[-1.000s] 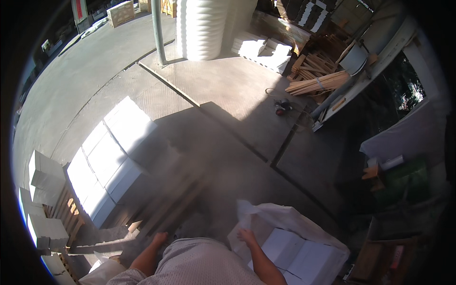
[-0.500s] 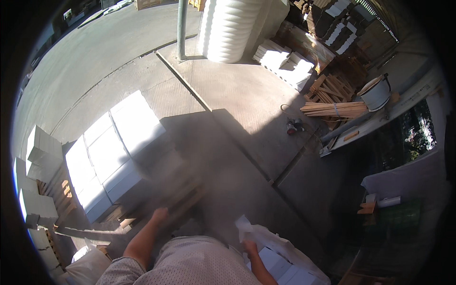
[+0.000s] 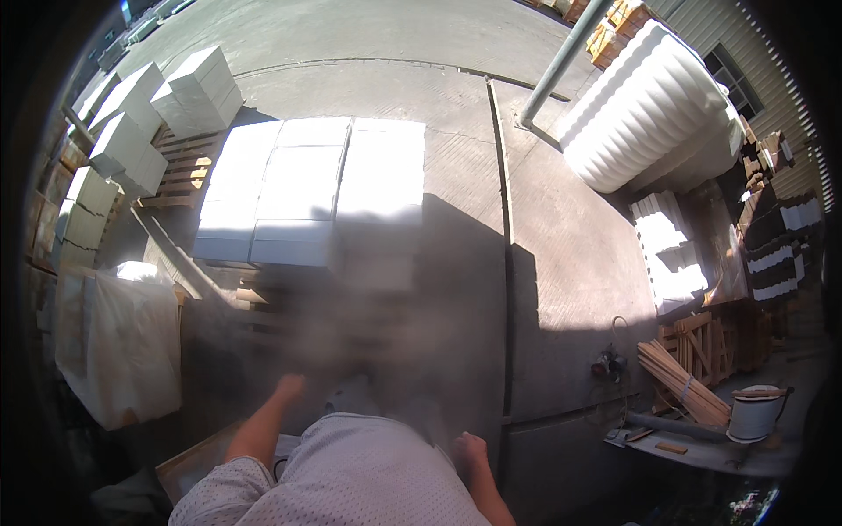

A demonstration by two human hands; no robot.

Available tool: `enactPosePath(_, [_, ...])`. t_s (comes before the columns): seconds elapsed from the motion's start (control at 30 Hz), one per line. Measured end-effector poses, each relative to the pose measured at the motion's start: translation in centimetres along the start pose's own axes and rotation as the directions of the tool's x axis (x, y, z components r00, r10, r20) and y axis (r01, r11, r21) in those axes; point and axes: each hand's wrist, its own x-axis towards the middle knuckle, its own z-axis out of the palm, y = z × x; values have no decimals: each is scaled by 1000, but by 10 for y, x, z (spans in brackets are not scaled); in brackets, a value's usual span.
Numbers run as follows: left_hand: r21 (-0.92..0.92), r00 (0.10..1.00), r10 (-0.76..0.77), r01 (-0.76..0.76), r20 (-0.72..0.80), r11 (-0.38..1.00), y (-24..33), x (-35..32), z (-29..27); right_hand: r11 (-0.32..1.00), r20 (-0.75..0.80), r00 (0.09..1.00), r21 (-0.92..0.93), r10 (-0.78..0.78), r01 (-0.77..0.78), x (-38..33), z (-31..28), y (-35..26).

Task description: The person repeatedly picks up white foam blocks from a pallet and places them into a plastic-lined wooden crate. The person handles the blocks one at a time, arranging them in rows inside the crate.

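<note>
Both hands, left and right, hang empty below white blocks.

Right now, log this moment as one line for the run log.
left hand: empty, reaching toward the pallet of white blocks | right hand: empty, low by the torso | ground: concrete yard | white tank at far right
</note>
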Motion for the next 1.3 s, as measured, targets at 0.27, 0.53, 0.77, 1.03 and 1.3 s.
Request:
enactPosePath(0.27, [-506,944,-316,227,-97,832,69,-75,107,855,264,939,-413,-219,316,170,-102,-86])
enactPosePath(0.53, [-767,849,-527,366,44,526,80,-79,98,745,353,925,-577,-140,334,218,-44,-170])
enactPosePath(0.77, [-927,872,-481,253,94,278,138,-3,44,694,356,927,-639,-114,331,222,29,-231])
enactPosePath(1.03, [-976,894,-392,194,216,-93,243,116,64,758,479,876,-550,-59,351,363,93,-272])
enactPosePath(1.3, [-884,870,-339,198,357,-423,279,285,205,458,589,799,-682,-118,571,585,216,-283])
